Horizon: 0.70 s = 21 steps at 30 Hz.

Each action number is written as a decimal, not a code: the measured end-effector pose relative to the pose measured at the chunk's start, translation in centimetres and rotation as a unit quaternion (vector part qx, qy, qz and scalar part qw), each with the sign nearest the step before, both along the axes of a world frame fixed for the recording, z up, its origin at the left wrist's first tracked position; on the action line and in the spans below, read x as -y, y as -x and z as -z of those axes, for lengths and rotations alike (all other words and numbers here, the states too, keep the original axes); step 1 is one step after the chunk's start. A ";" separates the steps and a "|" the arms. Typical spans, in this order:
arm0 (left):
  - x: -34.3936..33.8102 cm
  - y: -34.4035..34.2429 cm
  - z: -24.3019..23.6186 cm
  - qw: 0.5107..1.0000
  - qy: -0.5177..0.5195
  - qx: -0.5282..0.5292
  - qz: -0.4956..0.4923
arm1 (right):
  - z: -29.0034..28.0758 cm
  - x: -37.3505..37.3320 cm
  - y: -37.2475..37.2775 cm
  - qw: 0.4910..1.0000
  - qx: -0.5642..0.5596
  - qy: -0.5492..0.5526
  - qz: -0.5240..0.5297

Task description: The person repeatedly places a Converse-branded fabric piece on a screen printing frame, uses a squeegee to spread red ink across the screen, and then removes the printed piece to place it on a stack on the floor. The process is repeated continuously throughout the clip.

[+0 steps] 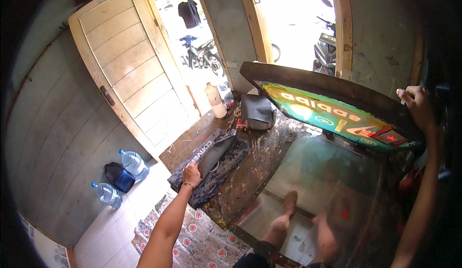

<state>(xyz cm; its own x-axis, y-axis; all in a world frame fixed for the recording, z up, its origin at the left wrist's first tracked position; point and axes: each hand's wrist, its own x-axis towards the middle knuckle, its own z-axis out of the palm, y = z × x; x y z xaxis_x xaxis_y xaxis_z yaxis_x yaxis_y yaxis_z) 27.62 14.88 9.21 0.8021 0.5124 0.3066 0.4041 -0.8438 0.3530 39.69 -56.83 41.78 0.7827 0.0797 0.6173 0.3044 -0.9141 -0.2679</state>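
My left hand (191, 174) is closed on a folded camouflage-patterned cloth (202, 191) with pale lettering, lying on the paint-stained worktop (260, 162) left of centre; a dark grey curved piece lies along it. My right hand (414, 99) grips the upper right corner of a dark-framed printing screen (308, 75), raised at a tilt, its colourful stencil facing me. Below the screen is a glass surface (308, 162), through which bare legs and a foot show. Pieces of camouflage material with red-star prints (187, 229) lie at the lower left, beside my left forearm.
Two large water bottles (135, 166) and a dark bag (118, 176) stand on the pale floor at left, by a wall. An open wooden door (130, 61) and doorways show motorbikes (197, 51) outside. A plastic container (215, 102) and dark box (255, 111) sit at the worktop's back.
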 end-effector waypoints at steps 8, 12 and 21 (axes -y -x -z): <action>-0.7 0.0 0.4 0.999 0.007 -0.037 -0.002 | -0.4 -0.7 0.3 1.000 -0.013 0.001 0.006; -2.0 -0.8 1.5 0.999 0.039 -0.019 -0.010 | 0.1 0.4 -0.5 0.999 0.033 -0.002 -0.010; -2.5 -0.6 3.8 1.000 0.013 0.024 0.015 | 0.8 4.6 -3.1 0.997 -0.014 -0.076 0.025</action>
